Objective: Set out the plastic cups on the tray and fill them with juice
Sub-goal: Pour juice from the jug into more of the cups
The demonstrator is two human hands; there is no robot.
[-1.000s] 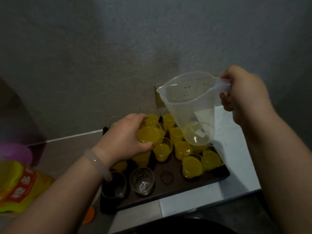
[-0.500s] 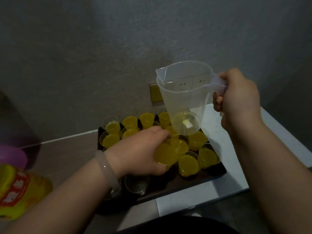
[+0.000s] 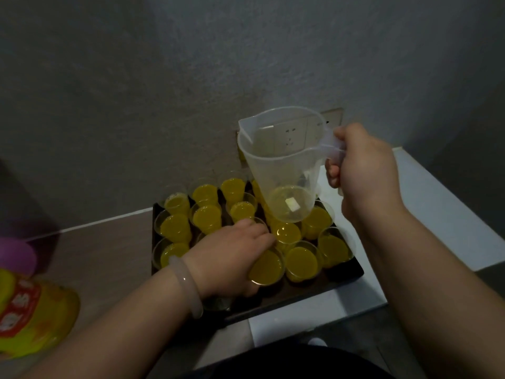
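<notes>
A dark tray (image 3: 345,280) on the counter carries several clear plastic cups filled with yellow juice (image 3: 206,217). My left hand (image 3: 228,254) grips one full cup (image 3: 266,268) from above at the tray's front middle. My right hand (image 3: 360,165) holds the handle of a clear plastic jug (image 3: 284,160), raised above the tray's back right. The jug looks nearly empty, with only a film at its bottom. An empty cup shows partly under my left wrist (image 3: 218,303).
A yellow juice bottle (image 3: 30,315) with a red label lies at the far left, a purple thing (image 3: 15,255) behind it. A wall socket (image 3: 292,135) sits behind the jug. The white counter (image 3: 426,214) extends right; the wall is close behind the tray.
My left hand has carried the full cup from the tray's middle down to the front row. The jug in my right hand has come more upright.
</notes>
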